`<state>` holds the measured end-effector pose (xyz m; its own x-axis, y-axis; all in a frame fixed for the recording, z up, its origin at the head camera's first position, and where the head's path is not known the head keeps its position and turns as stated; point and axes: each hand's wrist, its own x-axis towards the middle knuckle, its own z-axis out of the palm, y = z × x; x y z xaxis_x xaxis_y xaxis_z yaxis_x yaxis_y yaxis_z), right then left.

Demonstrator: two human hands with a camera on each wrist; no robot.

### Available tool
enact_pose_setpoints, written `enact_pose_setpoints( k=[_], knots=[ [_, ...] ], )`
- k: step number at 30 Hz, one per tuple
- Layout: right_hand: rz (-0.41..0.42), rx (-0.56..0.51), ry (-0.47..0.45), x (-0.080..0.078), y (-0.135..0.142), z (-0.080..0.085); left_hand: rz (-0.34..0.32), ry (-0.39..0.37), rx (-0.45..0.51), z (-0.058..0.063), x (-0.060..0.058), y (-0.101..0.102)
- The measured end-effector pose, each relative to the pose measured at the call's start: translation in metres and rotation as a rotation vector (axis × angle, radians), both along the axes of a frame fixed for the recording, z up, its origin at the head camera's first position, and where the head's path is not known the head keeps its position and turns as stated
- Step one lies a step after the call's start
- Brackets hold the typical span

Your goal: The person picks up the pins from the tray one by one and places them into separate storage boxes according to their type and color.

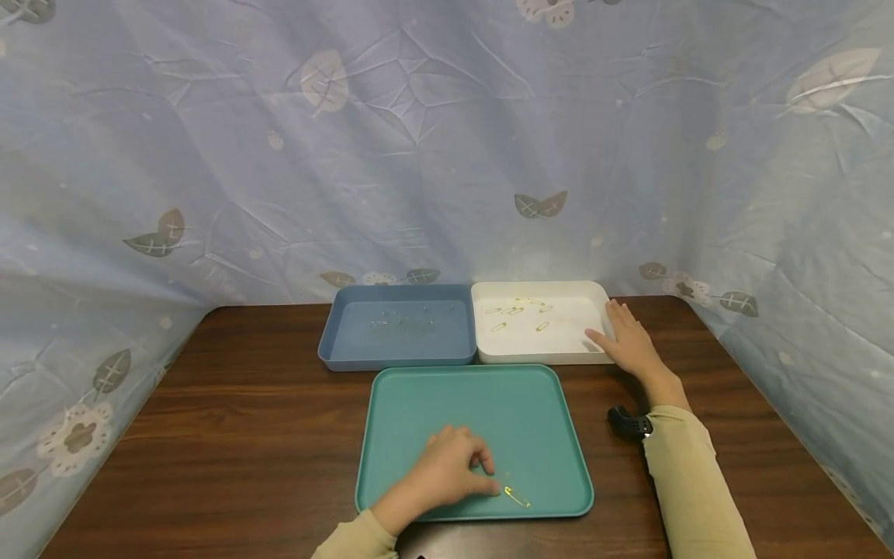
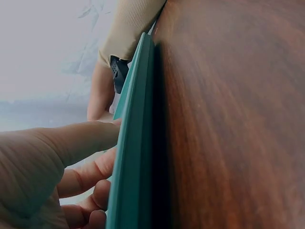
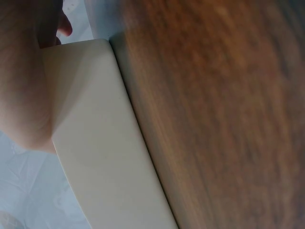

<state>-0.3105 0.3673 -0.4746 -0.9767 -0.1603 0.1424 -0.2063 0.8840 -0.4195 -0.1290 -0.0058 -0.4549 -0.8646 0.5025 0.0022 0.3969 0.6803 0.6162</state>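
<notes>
My left hand (image 1: 450, 470) is over the front of the teal tray (image 1: 461, 388), thumb and index finger apart, with nothing visible between them. Just right of its thumb lies a gold safety pin (image 1: 517, 497). In the left wrist view the tray's rim hides the fingertips. At the right end of the white tray (image 1: 545, 359) is my right hand (image 1: 632, 338), fingers extended and resting on its edge. Several gold safety pins (image 1: 542, 326) lie scattered inside that white tray. The right wrist view shows this hand against the tray's outer wall (image 3: 105, 143).
Left of the white tray stands a blue tray (image 1: 398, 363) holding several small silver-coloured pieces (image 1: 405, 322), too small to identify. A black strap (image 1: 630, 421) is at the right wrist. Behind the wooden table (image 1: 230, 435) hangs a patterned curtain (image 1: 419, 155).
</notes>
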Motion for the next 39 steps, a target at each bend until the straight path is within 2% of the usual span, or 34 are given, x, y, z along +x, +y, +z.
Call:
enact_pose_setpoints(
  k=[8,17,26,39],
  knots=[
    [-0.009,-0.005,-0.01,0.001,-0.001,0.001,-0.008,-0.008,-0.017,0.001,0.001,0.0],
    [-0.01,0.003,-0.015,0.0,-0.001,0.0,0.004,0.043,-0.046,0.003,-0.003,-0.001],
    [-0.016,0.001,-0.017,0.0,0.0,0.0,-0.014,0.109,-0.098,0.006,-0.01,-0.002],
    [-0.007,-0.009,-0.019,0.001,-0.001,-0.001,-0.024,0.128,-0.117,0.011,-0.021,0.002]
  ],
)
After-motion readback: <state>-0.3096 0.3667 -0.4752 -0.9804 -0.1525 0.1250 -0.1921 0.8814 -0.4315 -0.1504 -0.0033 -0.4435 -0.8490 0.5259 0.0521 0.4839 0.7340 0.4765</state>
